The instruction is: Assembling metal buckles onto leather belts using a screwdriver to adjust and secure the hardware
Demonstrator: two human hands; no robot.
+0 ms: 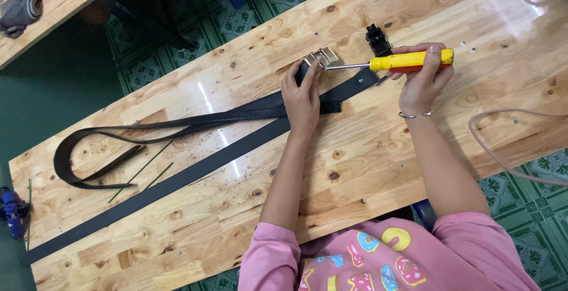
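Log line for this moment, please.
left hand: pins metal buckle on black belt | right hand: yellow screwdriver, tip at buckle | wooden bench

A glossy knotty pine workbench [378, 149] carries black belts [177, 175], a black clip [377, 39] and scattered screws.

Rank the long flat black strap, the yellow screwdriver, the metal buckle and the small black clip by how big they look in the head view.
1. Black strap, longest by far, running across the table.
2. Screwdriver, in the right hand.
3 and 4. Buckle, under the left hand, and black clip look about alike; the buckle is partly covered, so no ranking.
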